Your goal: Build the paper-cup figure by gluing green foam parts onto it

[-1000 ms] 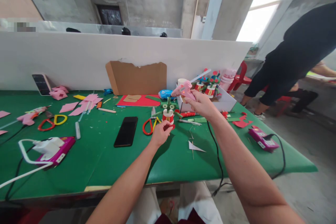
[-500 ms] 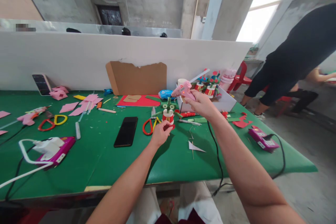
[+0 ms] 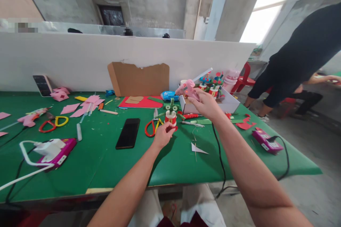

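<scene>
A small figure (image 3: 171, 115) with a red and white cup body, green coiled arms and round eyes stands on the green table. My left hand (image 3: 163, 135) is closed on its base, fingers pinched at the red piece beneath. My right hand (image 3: 204, 103) grips a pink glue gun (image 3: 188, 89), raised to the upper right of the figure, its nozzle pointing left and a clear glue stick rising from its back. Behind it, a white box (image 3: 226, 104) holds similar figures. Scissors (image 3: 150, 128) with red and yellow handles lie left of the figure.
A black phone (image 3: 128, 133), pink paper pieces (image 3: 92, 103), a second glue gun (image 3: 30, 117) and a purple power strip (image 3: 59, 155) lie to the left. A black cord (image 3: 220, 149) crosses the front edge. Another purple strip (image 3: 267, 141) sits right; a person (image 3: 295, 53) stands beyond.
My right hand has shifted the glue gun slightly right, away from the top of the figure. My left hand stays at the base.
</scene>
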The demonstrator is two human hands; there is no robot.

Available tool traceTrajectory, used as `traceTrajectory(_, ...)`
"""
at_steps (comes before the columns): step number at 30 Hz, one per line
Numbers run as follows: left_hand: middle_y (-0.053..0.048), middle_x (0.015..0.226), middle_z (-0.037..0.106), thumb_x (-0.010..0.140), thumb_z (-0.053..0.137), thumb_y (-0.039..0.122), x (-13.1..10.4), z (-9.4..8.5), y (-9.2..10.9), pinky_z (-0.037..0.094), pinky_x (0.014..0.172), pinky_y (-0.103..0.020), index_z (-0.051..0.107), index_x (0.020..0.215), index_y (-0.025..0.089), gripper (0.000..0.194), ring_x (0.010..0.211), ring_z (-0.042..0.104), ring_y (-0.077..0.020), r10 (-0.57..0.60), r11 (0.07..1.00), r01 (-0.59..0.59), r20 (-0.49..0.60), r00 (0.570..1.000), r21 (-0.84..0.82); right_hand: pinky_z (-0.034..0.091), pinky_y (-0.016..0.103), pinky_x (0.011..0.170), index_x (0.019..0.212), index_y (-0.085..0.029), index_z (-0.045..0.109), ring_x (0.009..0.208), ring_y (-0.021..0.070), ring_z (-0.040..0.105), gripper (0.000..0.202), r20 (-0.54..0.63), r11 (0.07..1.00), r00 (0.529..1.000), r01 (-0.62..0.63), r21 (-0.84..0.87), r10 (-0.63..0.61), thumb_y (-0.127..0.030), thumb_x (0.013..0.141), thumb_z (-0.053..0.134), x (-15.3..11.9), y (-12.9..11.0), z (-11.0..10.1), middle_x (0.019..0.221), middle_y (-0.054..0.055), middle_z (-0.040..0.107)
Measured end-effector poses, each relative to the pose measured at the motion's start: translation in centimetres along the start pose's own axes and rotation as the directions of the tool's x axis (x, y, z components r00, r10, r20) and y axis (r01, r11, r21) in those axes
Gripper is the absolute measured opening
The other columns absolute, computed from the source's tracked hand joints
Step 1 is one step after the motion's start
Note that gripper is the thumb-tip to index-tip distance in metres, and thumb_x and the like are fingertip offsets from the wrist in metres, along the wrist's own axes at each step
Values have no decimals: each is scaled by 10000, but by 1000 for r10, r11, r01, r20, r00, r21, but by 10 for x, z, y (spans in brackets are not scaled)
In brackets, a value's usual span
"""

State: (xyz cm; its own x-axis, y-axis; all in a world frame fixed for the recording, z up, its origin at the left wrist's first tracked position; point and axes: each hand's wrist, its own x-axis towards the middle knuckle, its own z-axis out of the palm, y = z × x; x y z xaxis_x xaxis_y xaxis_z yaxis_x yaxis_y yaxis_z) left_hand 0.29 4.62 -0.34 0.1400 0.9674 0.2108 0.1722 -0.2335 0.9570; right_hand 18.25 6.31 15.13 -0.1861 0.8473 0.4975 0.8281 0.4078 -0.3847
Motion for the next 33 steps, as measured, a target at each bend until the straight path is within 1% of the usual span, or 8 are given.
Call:
traceTrajectory(3,63,523,502,743,584,254,0,0,-1,360,458,-184,528,677,186,109,437,469,-79,10,1000,-10,-7,1000,5,427,313,697,956,-152,601,781,229,589,280,-7,997,999,-33,68,34,-379,826,499,0,0,-2,856,92,660)
traceTrajectory(7,58,526,505,741,579,283,0,0,-2,358,458,-184,526,678,187,127,443,468,-79,11,1000,-11,6,1000,14,423,303,658,939,-154,591,714,200,572,267,31,973,998,-60,221,55,-376,824,497,-2,-2,-4,746,56,623)
traceTrajectory(10,58,526,506,742,579,289,1,0,-3,365,463,-188,524,676,187,133,446,472,-83,10,1000,-10,8,1000,17,414,300,636,913,-163,584,683,188,553,255,46,961,997,-79,266,70,-385,818,501,-5,-4,-5,699,36,597)
traceTrajectory(14,60,522,505,744,579,281,1,0,-3,368,470,-193,526,680,189,124,446,476,-86,11,1000,-12,5,1000,28,410,298,635,914,-165,578,676,183,546,260,55,957,996,-86,276,74,-394,817,501,-6,-5,-6,687,26,586)
traceTrajectory(22,69,499,485,748,580,258,0,0,-1,362,475,-196,525,678,189,112,442,469,-90,-2,999,2,-1,1000,40,416,299,648,907,-171,585,683,195,562,231,78,964,994,-98,245,81,-365,811,506,-8,-6,-5,679,25,590)
traceTrajectory(28,62,521,505,749,580,257,0,1,-2,374,484,-194,523,671,185,120,444,471,-83,16,999,-16,-8,1000,50,414,294,635,893,-175,584,669,194,562,207,78,963,993,-100,249,83,-348,812,502,-11,-2,-1,679,23,596)
traceTrajectory(33,61,517,503,752,579,265,0,1,-4,375,485,-195,526,676,185,122,444,471,-83,24,999,-24,-5,1000,45,416,296,642,893,-176,591,683,200,570,202,87,969,993,-99,227,81,-342,813,508,-9,-3,-2,700,31,609)
